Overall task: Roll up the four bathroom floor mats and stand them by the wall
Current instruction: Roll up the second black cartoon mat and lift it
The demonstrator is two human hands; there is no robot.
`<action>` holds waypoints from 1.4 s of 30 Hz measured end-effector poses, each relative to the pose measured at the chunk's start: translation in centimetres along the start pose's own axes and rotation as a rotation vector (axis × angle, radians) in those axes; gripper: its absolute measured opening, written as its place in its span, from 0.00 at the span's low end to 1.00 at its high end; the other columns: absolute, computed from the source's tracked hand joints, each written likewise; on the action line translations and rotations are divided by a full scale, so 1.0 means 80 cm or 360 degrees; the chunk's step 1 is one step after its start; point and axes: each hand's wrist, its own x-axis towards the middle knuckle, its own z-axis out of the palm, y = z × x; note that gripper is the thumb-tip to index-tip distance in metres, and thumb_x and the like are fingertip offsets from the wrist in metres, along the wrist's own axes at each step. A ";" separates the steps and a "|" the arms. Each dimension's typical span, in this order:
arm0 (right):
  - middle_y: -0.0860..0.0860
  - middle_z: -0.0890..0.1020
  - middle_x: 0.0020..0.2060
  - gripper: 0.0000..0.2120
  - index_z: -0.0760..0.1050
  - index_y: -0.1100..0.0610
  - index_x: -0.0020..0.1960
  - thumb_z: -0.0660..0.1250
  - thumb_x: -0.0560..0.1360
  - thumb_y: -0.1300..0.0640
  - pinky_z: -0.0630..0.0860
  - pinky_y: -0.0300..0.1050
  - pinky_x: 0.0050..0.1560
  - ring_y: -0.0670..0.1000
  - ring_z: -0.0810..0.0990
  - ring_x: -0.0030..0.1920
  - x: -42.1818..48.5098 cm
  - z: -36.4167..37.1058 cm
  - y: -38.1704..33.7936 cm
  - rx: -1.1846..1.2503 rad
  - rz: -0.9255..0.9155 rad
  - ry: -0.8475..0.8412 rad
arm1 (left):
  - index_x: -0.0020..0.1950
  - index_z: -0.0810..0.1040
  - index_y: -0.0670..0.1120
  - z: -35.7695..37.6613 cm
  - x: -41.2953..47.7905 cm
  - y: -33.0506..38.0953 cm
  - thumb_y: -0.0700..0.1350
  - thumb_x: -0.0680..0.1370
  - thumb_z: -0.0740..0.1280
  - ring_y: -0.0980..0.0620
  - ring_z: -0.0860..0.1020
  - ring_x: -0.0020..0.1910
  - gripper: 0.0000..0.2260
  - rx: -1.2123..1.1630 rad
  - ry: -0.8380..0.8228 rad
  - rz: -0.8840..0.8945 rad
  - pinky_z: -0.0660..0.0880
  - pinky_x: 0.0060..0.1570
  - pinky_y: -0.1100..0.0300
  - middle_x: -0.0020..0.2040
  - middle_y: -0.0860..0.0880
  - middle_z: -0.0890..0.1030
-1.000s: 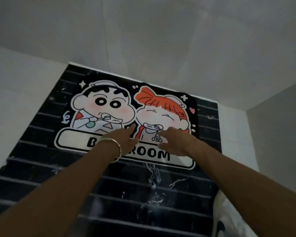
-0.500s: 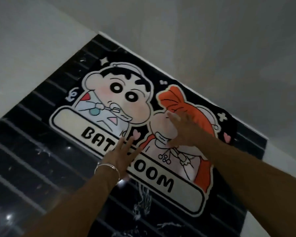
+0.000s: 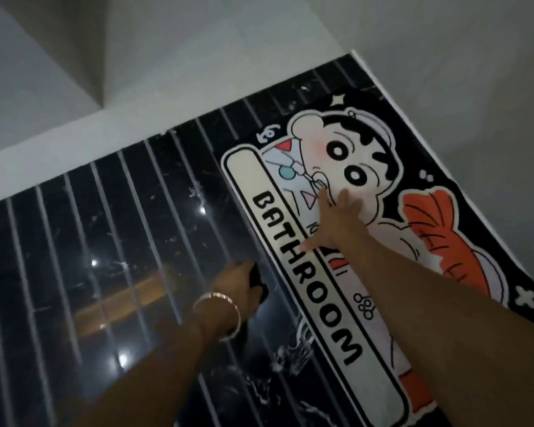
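Now my left hand has dropped from the print to the 9 o'clock edge of the mat, fingers curled on it. My right hand stays flat mid-mat, fingers spread. The mat lies unrolled at 2 o'clock, so rolling looks about to start.

Black mat with a cartoon print.
Its banner is cream with black letters, the hair orange; the floor is glossy black with pale stripes.
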 end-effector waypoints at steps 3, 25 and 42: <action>0.61 0.36 0.75 0.61 0.34 0.50 0.77 0.77 0.63 0.40 0.58 0.70 0.69 0.70 0.39 0.74 0.005 0.007 -0.004 -0.0049 0.0042 0.0049 | 0.40 0.74 0.44 0.027 0.011 0.009 0.40 0.77 0.65 0.45 0.79 0.47 0.06 -0.0473 0.0011 -0.0103 0.72 0.46 0.59 0.46 0.40 0.81; 0.54 0.48 0.77 0.46 0.44 0.53 0.78 0.68 0.72 0.40 0.57 0.51 0.73 0.55 0.49 0.76 -0.150 0.126 -0.064 0.0276 -0.0353 0.0046 | 0.52 0.79 0.35 -0.054 0.046 -0.089 0.36 0.77 0.61 0.39 0.79 0.54 0.09 -0.1376 0.0632 -0.0350 0.76 0.56 0.51 0.52 0.38 0.81; 0.57 0.58 0.72 0.38 0.56 0.57 0.74 0.72 0.71 0.56 0.71 0.54 0.62 0.58 0.63 0.69 -0.244 0.209 -0.068 -0.0650 -0.0505 -0.0040 | 0.66 0.67 0.45 0.099 -0.138 -0.176 0.50 0.77 0.64 0.44 0.65 0.65 0.19 0.0914 0.0010 0.1096 0.65 0.60 0.50 0.66 0.44 0.66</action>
